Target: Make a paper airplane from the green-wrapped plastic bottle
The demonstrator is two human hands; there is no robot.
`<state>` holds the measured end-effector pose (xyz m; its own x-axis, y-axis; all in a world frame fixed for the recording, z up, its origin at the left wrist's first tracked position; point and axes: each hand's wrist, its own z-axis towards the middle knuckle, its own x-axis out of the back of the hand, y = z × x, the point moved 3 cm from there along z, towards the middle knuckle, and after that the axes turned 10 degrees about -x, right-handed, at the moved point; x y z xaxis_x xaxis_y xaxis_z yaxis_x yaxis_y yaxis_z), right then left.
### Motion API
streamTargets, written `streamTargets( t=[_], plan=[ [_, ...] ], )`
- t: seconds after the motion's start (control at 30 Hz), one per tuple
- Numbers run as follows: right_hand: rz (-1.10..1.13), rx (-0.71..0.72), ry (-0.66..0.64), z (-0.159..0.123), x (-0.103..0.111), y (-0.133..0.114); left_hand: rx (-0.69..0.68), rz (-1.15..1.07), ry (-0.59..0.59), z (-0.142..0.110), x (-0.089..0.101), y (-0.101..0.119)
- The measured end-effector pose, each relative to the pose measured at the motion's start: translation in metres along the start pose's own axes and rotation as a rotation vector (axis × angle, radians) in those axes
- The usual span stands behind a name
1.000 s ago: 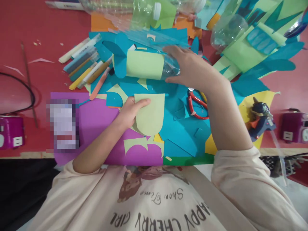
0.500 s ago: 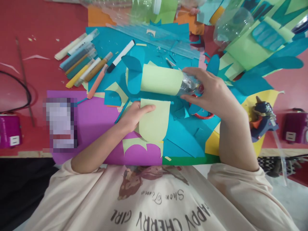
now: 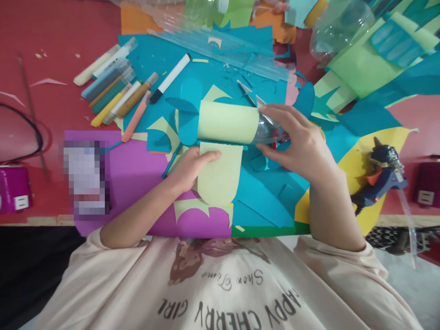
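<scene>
My left hand [image 3: 192, 167] is closed on a light green paper piece [image 3: 222, 176] with a rounded lower end, its thumb flat across the front. My right hand [image 3: 299, 137] is closed around the clear end of a plastic bottle [image 3: 266, 128], which lies on its side. A light green paper wrap [image 3: 227, 121] covers the bottle's middle, and blue paper shapes [image 3: 189, 114] stick out at its left end. The wrapped bottle sits right at the straight top edge of the green piece; whether the two touch I cannot tell. Scissors [image 3: 245, 89] lie partly hidden behind the bottle.
Several markers [image 3: 113, 87] lie at the left, above a phone [image 3: 85, 178] on purple paper [image 3: 130, 178]. A glue gun [image 3: 381, 178] rests on yellow paper at the right. Blue sheets [image 3: 268, 201] and scraps cover the middle. A clear bottle [image 3: 343, 27] stands at the upper right.
My right hand has brought the wrapped bottle slightly down and left, closer to the green paper piece. My left hand keeps its hold, almost still. The camera view has shifted a little.
</scene>
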<state>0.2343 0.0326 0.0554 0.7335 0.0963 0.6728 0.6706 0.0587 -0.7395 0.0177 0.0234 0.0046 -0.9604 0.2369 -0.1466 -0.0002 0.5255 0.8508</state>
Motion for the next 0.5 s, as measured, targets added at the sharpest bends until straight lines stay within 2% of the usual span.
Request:
streamTargets(
  t=[0.5],
  plan=[
    [-0.144,0.132,0.004,-0.0037,-0.0017,-0.0015,-0.013,-0.037,0.012,-0.0011,0.0013,0.0004]
  ],
)
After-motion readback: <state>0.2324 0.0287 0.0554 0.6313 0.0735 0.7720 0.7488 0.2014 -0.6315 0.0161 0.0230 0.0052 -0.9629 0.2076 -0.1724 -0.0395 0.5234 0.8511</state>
